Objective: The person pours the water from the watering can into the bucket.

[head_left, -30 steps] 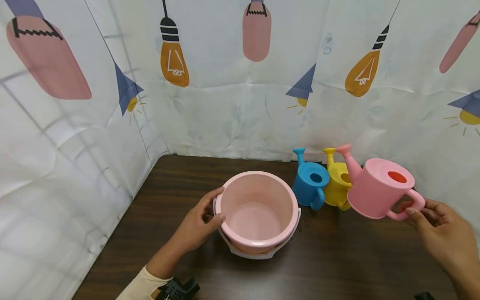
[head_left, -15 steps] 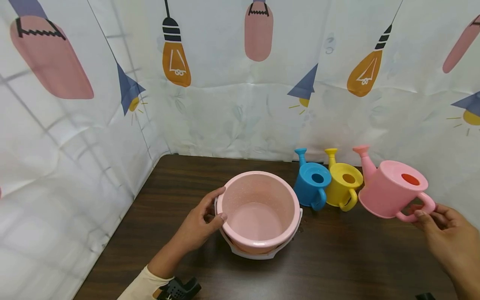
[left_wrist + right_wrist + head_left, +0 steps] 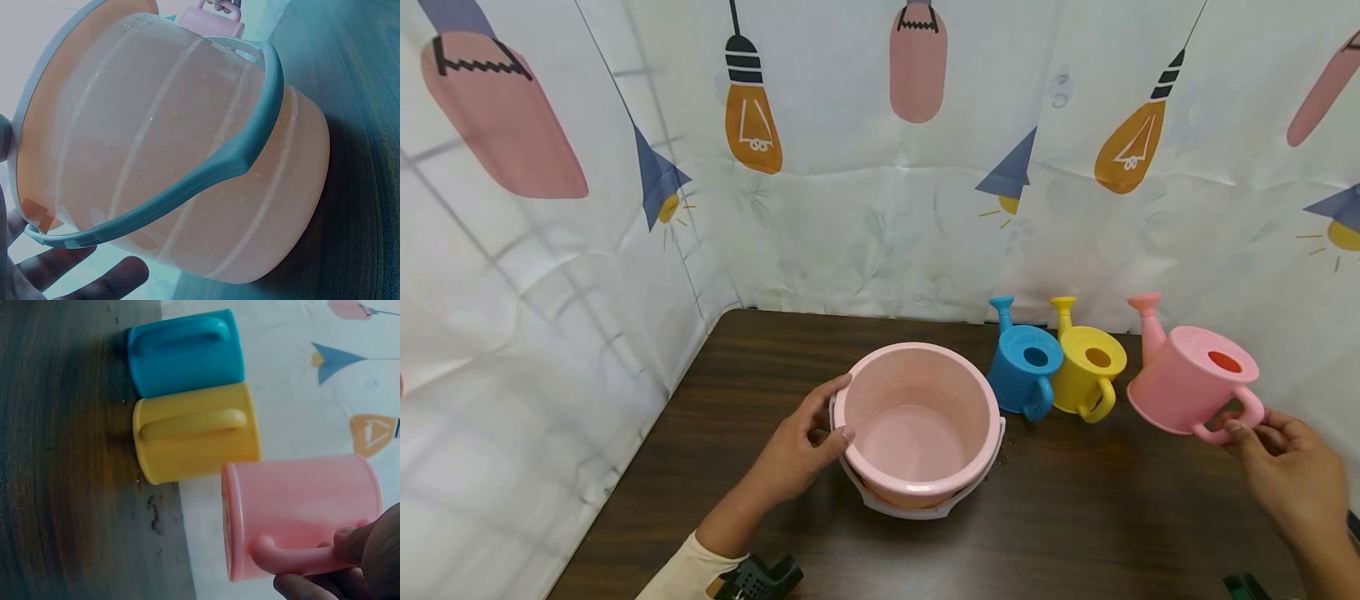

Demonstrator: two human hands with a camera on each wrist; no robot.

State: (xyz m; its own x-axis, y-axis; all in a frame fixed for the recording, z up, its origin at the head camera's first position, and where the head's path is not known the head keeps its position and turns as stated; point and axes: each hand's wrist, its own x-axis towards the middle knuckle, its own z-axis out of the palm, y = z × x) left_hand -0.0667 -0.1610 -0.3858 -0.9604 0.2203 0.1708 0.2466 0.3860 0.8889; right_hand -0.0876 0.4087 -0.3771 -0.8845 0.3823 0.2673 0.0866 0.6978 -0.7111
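My left hand (image 3: 797, 442) holds the rim of a pale pink bucket (image 3: 917, 442), thumb at the rim and fingers against the outside. The bucket stands on the table, and its grey-white bail handle (image 3: 250, 150) hangs down around its side. At the right, my right hand (image 3: 1288, 467) pinches the handle of a pink watering can (image 3: 1187, 379) between thumb and fingers. The can's base is raised off the table in the right wrist view. Beside it stand a yellow watering can (image 3: 1088, 375) and a blue watering can (image 3: 1024, 371), spouts toward the back.
The dark wood-grain table (image 3: 1060, 517) meets a white printed curtain (image 3: 865, 233) at the back and left. Small wet-looking spots (image 3: 154, 512) lie on the table near the cans. A black device (image 3: 756, 579) is worn at the left wrist.
My right hand has carried the pink watering can to the right, slightly lower, away from the yellow one it partly covered. The left hand and bucket stay as they were.
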